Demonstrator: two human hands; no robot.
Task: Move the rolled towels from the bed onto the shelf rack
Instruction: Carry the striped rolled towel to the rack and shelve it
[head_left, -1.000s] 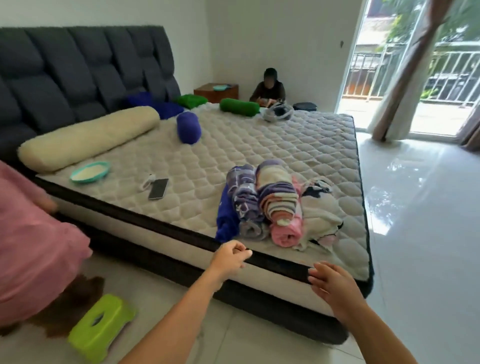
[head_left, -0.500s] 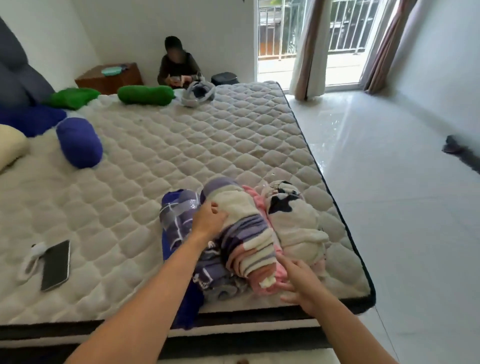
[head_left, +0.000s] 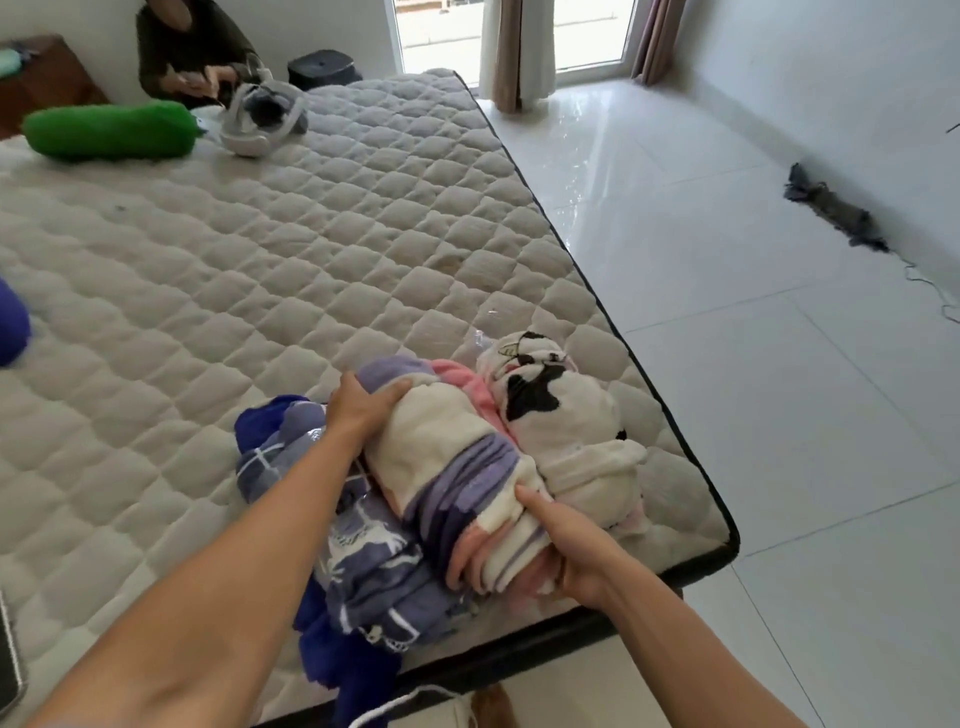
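- On the near right corner of the bed (head_left: 291, 270), a striped rolled towel (head_left: 457, 467) of cream, purple and pink is gripped at both ends while it lies on the pile of rolled towels.
- Its far end is clasped by the left hand (head_left: 358, 405), with the fingers curled over the purple edge.
- Its near end is grasped by the right hand (head_left: 566, 551), the thumb pressed on top and the other fingers tucked beneath the roll.
- Touching its right side, a white towel with black patches (head_left: 566, 421) is seen, with a pink layer showing between the two.
- Against its left side, a purple patterned roll (head_left: 374, 566) is laid, and a dark blue cloth (head_left: 337, 654) is draped beneath that over the mattress edge.
- Well apart, at the far side of the bed, a green bolster (head_left: 109, 130) and a grey-and-white headset (head_left: 262, 117) are placed.
- Behind these, a seated person (head_left: 192, 47) is partly seen.
- On the tiled floor (head_left: 779, 415) by the right wall, a dark rag (head_left: 831, 210) is left.
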